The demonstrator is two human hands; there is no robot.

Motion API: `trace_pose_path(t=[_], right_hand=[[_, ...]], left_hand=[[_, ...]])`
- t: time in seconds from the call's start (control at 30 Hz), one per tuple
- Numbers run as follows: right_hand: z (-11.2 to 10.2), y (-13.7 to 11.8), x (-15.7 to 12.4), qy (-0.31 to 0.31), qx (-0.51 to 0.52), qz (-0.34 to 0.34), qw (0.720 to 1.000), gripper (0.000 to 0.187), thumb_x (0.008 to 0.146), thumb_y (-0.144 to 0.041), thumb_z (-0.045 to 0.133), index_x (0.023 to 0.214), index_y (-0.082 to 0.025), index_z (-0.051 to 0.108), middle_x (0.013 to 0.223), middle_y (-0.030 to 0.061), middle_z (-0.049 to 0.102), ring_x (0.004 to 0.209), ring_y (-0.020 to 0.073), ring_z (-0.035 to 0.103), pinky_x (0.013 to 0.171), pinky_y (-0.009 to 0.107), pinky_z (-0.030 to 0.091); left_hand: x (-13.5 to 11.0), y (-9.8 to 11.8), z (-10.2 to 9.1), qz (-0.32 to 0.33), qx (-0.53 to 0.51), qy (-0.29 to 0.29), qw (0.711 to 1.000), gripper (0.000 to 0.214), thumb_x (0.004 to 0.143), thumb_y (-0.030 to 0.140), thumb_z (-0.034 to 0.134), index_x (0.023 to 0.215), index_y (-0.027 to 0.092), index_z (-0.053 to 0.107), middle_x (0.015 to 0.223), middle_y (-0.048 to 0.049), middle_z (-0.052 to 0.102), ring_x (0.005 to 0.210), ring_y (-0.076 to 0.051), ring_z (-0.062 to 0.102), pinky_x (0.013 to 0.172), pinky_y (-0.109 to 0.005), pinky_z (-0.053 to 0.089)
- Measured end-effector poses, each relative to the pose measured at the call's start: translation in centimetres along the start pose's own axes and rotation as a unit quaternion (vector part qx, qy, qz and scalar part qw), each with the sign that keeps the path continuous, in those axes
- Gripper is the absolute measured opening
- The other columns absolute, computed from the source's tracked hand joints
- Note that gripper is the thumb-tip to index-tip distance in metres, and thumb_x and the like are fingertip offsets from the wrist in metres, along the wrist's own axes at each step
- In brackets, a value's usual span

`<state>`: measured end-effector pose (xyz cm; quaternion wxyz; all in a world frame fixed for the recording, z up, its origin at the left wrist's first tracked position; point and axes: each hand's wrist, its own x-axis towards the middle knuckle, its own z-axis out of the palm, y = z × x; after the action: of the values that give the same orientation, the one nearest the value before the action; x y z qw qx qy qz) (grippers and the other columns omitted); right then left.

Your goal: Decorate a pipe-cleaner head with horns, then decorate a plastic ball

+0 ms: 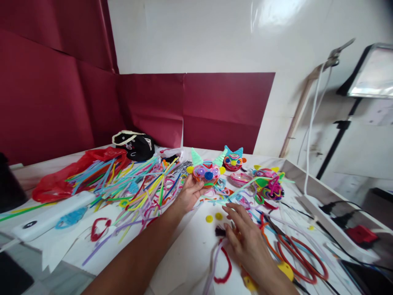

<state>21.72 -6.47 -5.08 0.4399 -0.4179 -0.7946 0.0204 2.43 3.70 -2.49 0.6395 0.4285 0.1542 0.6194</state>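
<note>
My left hand grips a pipe-cleaner animal head with pale green pointed ears, purple eyes, a blue nose and yellow side tufts, held upright above the table. My right hand hovers low over the white work surface, palm down, fingers apart and slightly bent. Beside its fingertips lies a small dark bristly tuft; whether the fingers touch it I cannot tell. Two yellow discs rest between the hands. Under my right wrist, a yellow object is partly covered. A red curved pipe cleaner lies close by.
Loose pipe cleaners spread across the left, some in a red plastic bag. Red-handled scissors lie at right. Behind are a blue-eared head, a multicoloured piece and a black pouch. A power strip edges the right.
</note>
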Motion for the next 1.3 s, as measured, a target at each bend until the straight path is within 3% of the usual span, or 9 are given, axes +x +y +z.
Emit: trace_pose_path(t=[0.2,0.33,0.53,0.7,0.8,0.93,1.1,1.3], right_hand=[[-0.4,-0.1,0.3,0.000,0.014,0.003,1.000,0.035,0.093,-0.017,0.045,0.125,-0.020,0.058,0.125,0.0122,0.059,0.110,0.0225,0.063,0.091,0.038,0.056],[-1.5,0.5,1.0,0.034,0.065,0.038,0.997,0.028,0.092,-0.021,0.050,0.118,-0.021,0.062,0.117,0.0094,0.062,0.107,0.0208,0.062,0.091,0.037,0.054],[-3.9,1.5,1.5,0.081,0.157,0.155,0.972,0.022,0.089,-0.030,0.060,0.109,-0.026,0.067,0.111,0.0046,0.065,0.088,0.0156,0.065,0.070,0.027,0.054],[-6.6,1.3,1.4,0.099,0.178,0.204,0.958,0.021,0.085,-0.037,0.065,0.103,-0.026,0.071,0.101,0.0038,0.069,0.084,0.0157,0.066,0.071,0.027,0.053],[-8.3,1.8,1.0,0.104,0.163,0.216,0.957,0.022,0.085,-0.039,0.066,0.101,-0.025,0.071,0.098,0.0038,0.070,0.080,0.0155,0.066,0.072,0.028,0.052],[-9.9,3.3,-0.2,0.089,0.116,0.227,0.963,0.023,0.085,-0.041,0.064,0.099,-0.025,0.072,0.095,0.0039,0.072,0.077,0.0157,0.067,0.073,0.029,0.052],[-10.6,4.7,-1.8,0.059,0.090,0.259,0.960,0.030,0.082,-0.046,0.064,0.098,-0.022,0.074,0.096,0.0066,0.075,0.081,0.0193,0.070,0.073,0.030,0.055],[-10.1,4.9,-2.3,-0.060,0.010,0.231,0.971,0.036,0.087,-0.048,0.056,0.101,-0.020,0.074,0.086,0.0065,0.076,0.070,0.0207,0.069,0.060,0.029,0.052]], left_hand=[[0.1,0.1,0.1,0.001,0.003,-0.001,1.000,0.039,0.073,0.014,0.077,0.105,0.018,0.056,0.108,-0.0045,0.071,0.099,-0.024,0.069,0.094,-0.044,0.054],[0.1,0.4,0.3,-0.001,-0.020,-0.012,1.000,0.036,0.077,0.015,0.073,0.108,0.020,0.057,0.108,-0.0043,0.072,0.102,-0.024,0.069,0.096,-0.047,0.052],[0.0,0.9,0.3,-0.034,-0.049,-0.041,0.997,0.031,0.081,0.025,0.069,0.110,0.017,0.060,0.109,-0.0092,0.073,0.108,-0.029,0.067,0.100,-0.051,0.048],[0.2,1.1,0.3,-0.068,-0.085,-0.041,0.993,0.027,0.085,0.030,0.062,0.108,0.015,0.065,0.105,-0.0116,0.075,0.114,-0.031,0.064,0.103,-0.051,0.046],[0.3,1.5,0.5,-0.065,-0.108,-0.038,0.991,0.028,0.089,0.033,0.056,0.108,0.015,0.067,0.103,-0.0113,0.075,0.107,-0.029,0.068,0.098,-0.046,0.051],[0.2,2.5,1.2,-0.051,-0.112,-0.030,0.992,0.035,0.093,0.034,0.049,0.119,0.017,0.064,0.105,-0.0112,0.075,0.104,-0.027,0.069,0.095,-0.044,0.053],[0.3,3.9,1.9,-0.017,-0.097,-0.038,0.994,0.037,0.091,0.035,0.051,0.122,0.018,0.063,0.105,-0.0105,0.075,0.098,-0.027,0.071,0.086,-0.040,0.057],[0.4,5.6,1.5,0.002,-0.072,-0.025,0.997,0.028,0.087,0.036,0.058,0.105,0.018,0.070,0.104,-0.0096,0.075,0.099,-0.028,0.071,0.085,-0.040,0.057]])
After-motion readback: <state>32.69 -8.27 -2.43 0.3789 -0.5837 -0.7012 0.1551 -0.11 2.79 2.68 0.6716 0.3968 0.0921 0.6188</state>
